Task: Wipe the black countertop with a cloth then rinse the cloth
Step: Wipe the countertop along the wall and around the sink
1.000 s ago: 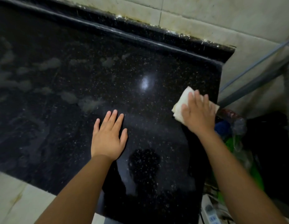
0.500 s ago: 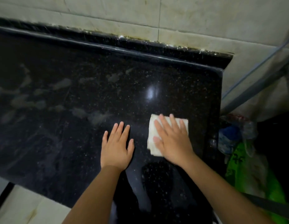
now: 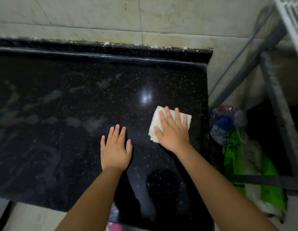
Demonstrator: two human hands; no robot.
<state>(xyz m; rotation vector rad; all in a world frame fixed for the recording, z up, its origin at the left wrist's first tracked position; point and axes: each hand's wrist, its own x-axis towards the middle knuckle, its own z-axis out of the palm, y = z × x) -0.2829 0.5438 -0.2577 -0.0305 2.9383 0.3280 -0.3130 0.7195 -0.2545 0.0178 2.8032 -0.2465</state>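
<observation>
The black speckled countertop [image 3: 78, 100] fills most of the view, with pale smears across its left half. A folded white cloth [image 3: 155, 120] lies flat near its right edge. My right hand [image 3: 172, 130] presses down on the cloth with the fingers spread, covering most of it. My left hand [image 3: 115, 147] rests flat on the bare counter just left of the cloth, palm down, holding nothing.
A tiled wall [image 3: 145, 19] rises behind the counter's raised back lip. Right of the counter's edge stand a metal frame [image 3: 276, 90], a bundle of plastic bags [image 3: 226, 124] and a green sack [image 3: 268, 177]. Pale floor tiles [image 3: 28, 219] show below the front edge.
My right hand slid the cloth left from the counter's right edge toward my left hand, then back right. The left hand stayed flat in place.
</observation>
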